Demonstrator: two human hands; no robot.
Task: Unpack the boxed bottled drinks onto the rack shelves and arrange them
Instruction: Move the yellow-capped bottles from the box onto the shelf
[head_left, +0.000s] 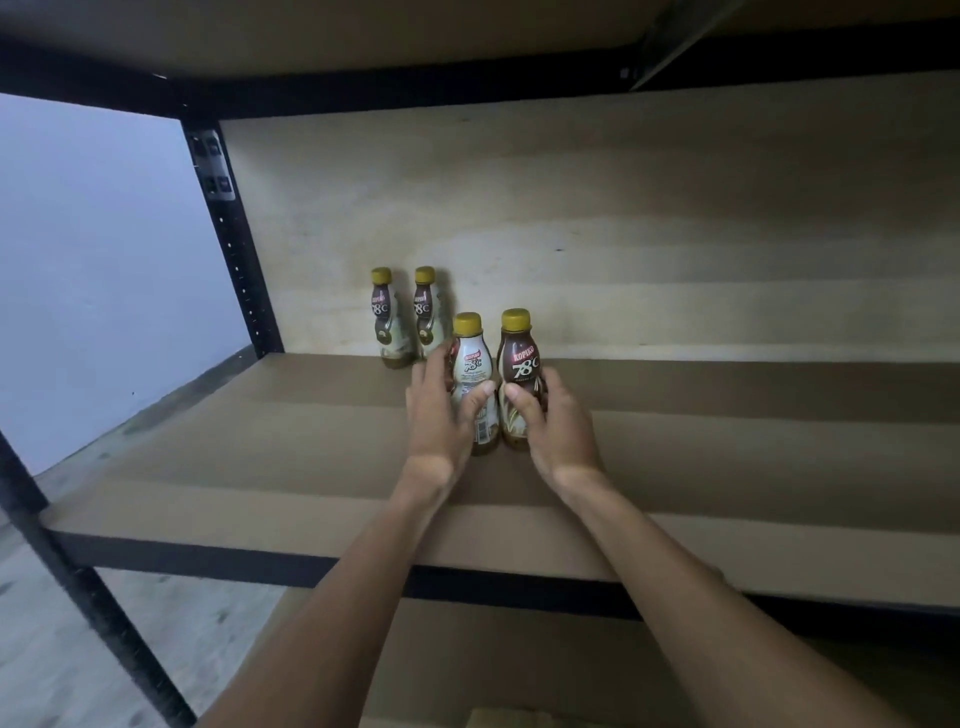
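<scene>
The black-framed rack fills the view, and its upper board is cut off by the top edge. Its tan shelf carries four yellow-capped bottles, all upright, toward the left end. Below the shelf a brown surface is cut by the bottom edge and crossed by both forearms; whether it is the box cannot be told.

Two bottles stand side by side against the back panel, the far-left bottle and its neighbour. Their labels are dim and blurred.

In front of them, the left hand grips the white-labelled bottle and the right hand grips the brown-labelled bottle. Each thumb lies across its bottle's front, and the fingers hide the lower labels. The held pair stands close together, bases at the shelf board.
</scene>
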